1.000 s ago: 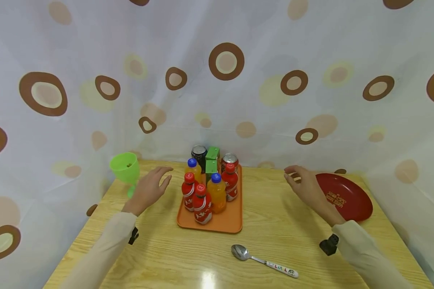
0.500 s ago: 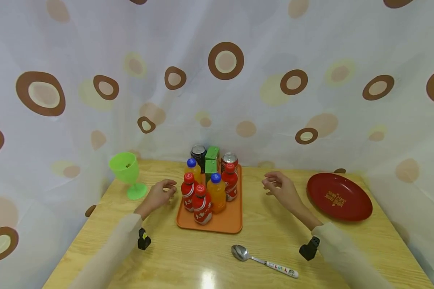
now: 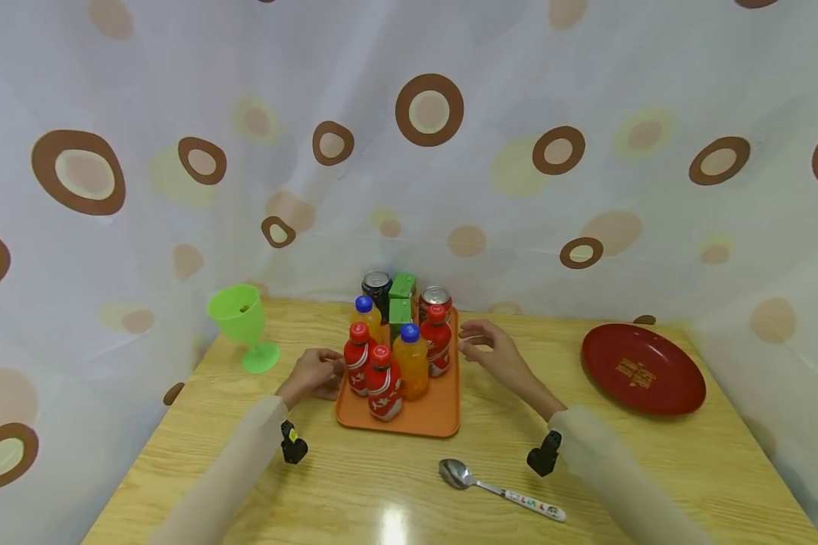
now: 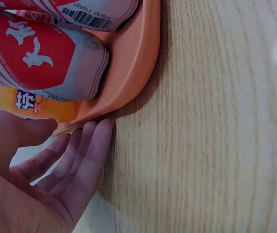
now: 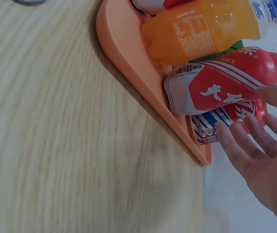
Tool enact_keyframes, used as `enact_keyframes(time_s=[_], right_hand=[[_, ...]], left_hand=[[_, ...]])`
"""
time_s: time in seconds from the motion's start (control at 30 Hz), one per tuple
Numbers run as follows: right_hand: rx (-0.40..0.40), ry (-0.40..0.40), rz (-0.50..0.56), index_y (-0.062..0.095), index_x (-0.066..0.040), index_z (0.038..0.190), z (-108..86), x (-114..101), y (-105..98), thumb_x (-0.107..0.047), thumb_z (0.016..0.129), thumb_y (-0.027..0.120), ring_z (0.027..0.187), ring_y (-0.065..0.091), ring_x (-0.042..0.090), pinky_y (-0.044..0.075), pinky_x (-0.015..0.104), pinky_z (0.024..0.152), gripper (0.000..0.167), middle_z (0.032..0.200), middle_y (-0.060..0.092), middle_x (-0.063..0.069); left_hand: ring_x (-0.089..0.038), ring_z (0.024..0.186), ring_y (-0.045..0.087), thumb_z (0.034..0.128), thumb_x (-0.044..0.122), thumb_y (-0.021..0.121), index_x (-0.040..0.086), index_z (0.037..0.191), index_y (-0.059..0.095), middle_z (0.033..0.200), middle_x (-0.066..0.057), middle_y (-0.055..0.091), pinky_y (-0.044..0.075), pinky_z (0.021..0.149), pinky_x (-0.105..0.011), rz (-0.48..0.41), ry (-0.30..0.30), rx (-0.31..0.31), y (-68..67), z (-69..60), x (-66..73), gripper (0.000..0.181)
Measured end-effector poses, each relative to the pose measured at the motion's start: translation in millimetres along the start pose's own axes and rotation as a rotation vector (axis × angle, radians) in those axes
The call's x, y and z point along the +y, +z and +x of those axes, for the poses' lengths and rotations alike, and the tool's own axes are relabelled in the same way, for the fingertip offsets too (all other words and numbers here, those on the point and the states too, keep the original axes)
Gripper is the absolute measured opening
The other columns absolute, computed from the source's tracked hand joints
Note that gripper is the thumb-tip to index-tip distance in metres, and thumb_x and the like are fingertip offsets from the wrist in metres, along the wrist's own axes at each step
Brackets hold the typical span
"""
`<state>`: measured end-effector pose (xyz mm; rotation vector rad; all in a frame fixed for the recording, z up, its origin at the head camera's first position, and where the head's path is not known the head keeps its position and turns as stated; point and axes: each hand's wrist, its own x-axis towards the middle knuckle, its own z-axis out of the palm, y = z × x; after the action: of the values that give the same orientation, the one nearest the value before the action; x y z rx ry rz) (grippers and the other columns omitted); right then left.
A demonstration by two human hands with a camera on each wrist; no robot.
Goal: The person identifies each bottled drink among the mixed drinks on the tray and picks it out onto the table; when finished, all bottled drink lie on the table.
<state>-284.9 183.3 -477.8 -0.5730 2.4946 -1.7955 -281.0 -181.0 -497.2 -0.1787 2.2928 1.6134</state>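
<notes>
1. Left hand point(image 3: 311, 371): fingers extended, fingertips against the left edge of the orange rectangular tray point(image 3: 426, 425).
2. Right hand point(image 3: 496, 354): fingers loosely spread, gripping nothing, just beside the tray's right edge.
3. The tray lies on the wood-grained table point(image 3: 341, 484), carrying red-capped bottles point(image 3: 385, 395), blue-capped orange-drink bottles point(image 3: 412, 369), green-topped cartons point(image 3: 401, 310) and cans point(image 3: 436, 295).
4. Further out: metal spoon point(image 3: 456, 474), light-green goblet point(image 3: 238, 318), dark-red plate point(image 3: 644, 390).

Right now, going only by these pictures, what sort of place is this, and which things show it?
Probably a small staged tabletop set-up, though the room beyond is hidden: a pale fabric-like sheet with brown rings hangs close behind a light-brown wooden table, where an orange rectangular plastic tray sits.
</notes>
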Motion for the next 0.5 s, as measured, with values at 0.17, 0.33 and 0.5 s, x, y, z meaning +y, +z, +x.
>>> enact_keyframes(time_s=[0.17, 0.33, 0.5], right_hand=[[-0.035, -0.012, -0.060, 0.054, 0.004, 0.142, 10.4, -3, 7, -0.006, 0.102, 0.068, 0.124, 0.061, 0.045, 0.061, 0.034, 0.095, 0.044, 0.139, 0.059, 0.026], [-0.086, -0.008, -0.042, 0.048, 0.004, 0.147, 14.6, -6, 13, -0.007, 0.099, 0.073, 0.130, 0.056, 0.047, 0.055, 0.052, 0.107, 0.055, 0.146, 0.054, 0.027], [-0.101, 0.030, -0.015, 0.042, 0.000, 0.153, 17.2, -3, 21, -0.008, 0.098, 0.074, 0.132, 0.055, 0.043, 0.051, 0.055, 0.111, 0.064, 0.152, 0.049, 0.024]], left_hand=[[-0.017, 0.070, 0.070, 0.1025, 0.006, 0.059, -0.009, 0.134, 0.062, 0.104, -0.021, 0.073, 0.065, 0.058, -0.034, 0.031, -0.001, 0.046, 1.8, 1.0, 0.9, 0.035], [-0.015, 0.064, 0.068, 0.1009, 0.005, 0.063, -0.007, 0.131, 0.066, 0.096, -0.017, 0.074, 0.063, 0.053, -0.032, 0.050, 0.010, 0.074, 3.5, 1.0, -0.1, 0.032], [-0.014, 0.059, 0.067, 0.1010, 0.006, 0.063, -0.006, 0.131, 0.068, 0.094, -0.016, 0.077, 0.063, 0.052, -0.033, 0.065, 0.024, 0.085, 6.3, 3.3, -1.0, 0.032]])
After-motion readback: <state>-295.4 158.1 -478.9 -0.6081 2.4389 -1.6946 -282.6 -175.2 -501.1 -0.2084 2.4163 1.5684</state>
